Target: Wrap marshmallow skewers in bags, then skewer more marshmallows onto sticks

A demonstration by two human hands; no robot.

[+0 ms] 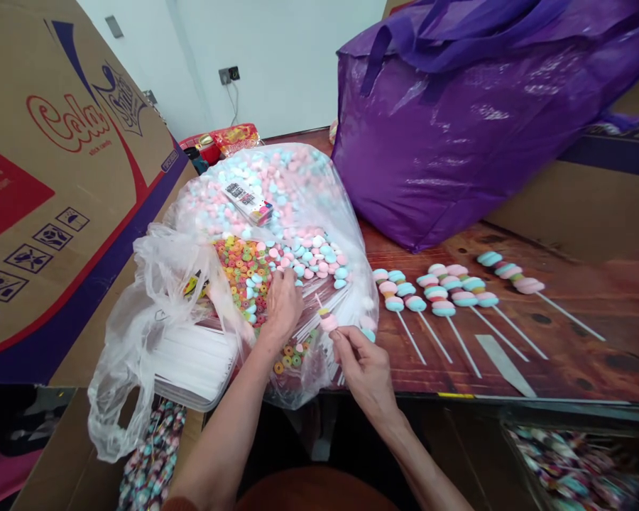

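My left hand [283, 301] reaches into a big clear plastic bag [154, 284], fingers curled among pink and blue marshmallow candies [314, 259] and coloured ring candies [243, 270]. What the fingers pinch is hidden. My right hand [365, 365] pinches a thin white stick with a pink candy piece [329, 321] threaded near its tip, held at the bag's right edge. Several finished candy skewers [441, 298] lie side by side on the wooden table [564, 341] to the right.
A large printed cardboard box [47, 177] stands at the left. A big purple bag [458, 128] sits at the back right. A bundle of white sticks [192, 362] lies in the plastic bag. Boxes of wrapped candies [575, 468] sit below the table edge.
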